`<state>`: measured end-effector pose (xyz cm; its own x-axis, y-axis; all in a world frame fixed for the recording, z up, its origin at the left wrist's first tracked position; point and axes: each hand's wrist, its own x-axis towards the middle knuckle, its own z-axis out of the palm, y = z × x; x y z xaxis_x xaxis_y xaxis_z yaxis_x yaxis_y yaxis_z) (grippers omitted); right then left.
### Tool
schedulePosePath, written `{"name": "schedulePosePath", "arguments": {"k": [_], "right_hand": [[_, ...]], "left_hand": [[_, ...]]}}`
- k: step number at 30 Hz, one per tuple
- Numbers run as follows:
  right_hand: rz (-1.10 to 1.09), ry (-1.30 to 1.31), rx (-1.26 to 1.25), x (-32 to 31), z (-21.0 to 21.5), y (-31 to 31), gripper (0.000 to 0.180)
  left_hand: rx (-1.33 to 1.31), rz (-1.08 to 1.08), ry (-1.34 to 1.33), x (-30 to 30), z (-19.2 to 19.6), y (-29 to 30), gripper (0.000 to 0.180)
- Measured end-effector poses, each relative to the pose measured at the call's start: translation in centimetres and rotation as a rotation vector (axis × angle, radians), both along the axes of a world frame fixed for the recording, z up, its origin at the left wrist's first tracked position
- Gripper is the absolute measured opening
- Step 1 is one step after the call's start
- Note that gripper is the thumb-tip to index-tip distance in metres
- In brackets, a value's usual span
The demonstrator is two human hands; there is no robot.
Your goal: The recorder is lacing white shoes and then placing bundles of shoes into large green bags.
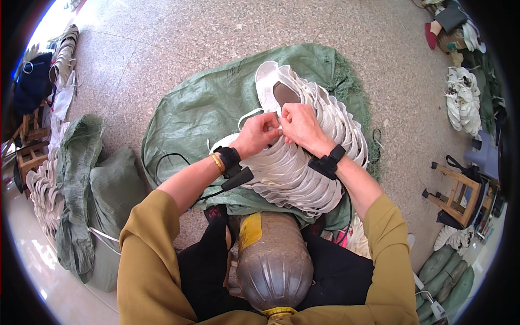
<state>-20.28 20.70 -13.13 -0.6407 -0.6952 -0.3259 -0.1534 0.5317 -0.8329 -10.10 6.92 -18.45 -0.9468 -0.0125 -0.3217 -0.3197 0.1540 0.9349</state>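
Note:
Before me lies a long stack of white shoe uppers (303,176), nested one into another in a curved row. The top upper (265,84) shows a brownish inner lining at its opening. My left hand (259,132) and my right hand (301,124) meet over this upper, thumbs and fingertips pinched close together. Between them shows a bit of white lace, and a loop of white lace (249,115) curves out beside my left hand. The fingers partly hide the lace. Both wrists wear black strapped devices.
A green woven sack (200,108) lies spread under the stack on the speckled floor (216,30). A big plastic bottle (275,265) stands between my legs. More sacks (116,189) and uppers (46,197) are at left; a wooden stool (455,192) and uppers (463,100) at right.

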Motion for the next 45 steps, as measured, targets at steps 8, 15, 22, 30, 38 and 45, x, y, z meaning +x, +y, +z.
{"name": "schedulePosePath", "arguments": {"k": [8,15,22,30,38,45], "right_hand": [[0.009,-0.073,0.071,-0.9,0.6,-0.8,0.010],[0.066,-0.160,0.217,-1.9,1.3,-1.4,0.009],[0.273,-0.296,0.300,-3.2,1.8,-0.5,0.014],[0.195,0.296,-0.100,-0.4,-0.8,1.7,0.018],[0.117,0.251,-0.092,0.0,-1.3,2.0,0.017],[0.101,0.209,0.022,-0.1,-0.8,1.4,0.019]], "left_hand": [[-0.336,0.142,0.342,0.3,1.2,1.8,0.012],[-0.358,0.163,0.436,0.0,1.7,2.3,0.012],[-0.332,0.130,0.350,0.1,1.6,1.6,0.012],[-0.111,0.102,0.161,-0.2,0.3,0.9,0.013],[0.156,0.083,-0.016,-0.3,-1.4,0.7,0.017],[0.013,0.143,0.003,-0.1,-1.0,0.7,0.011]]}}
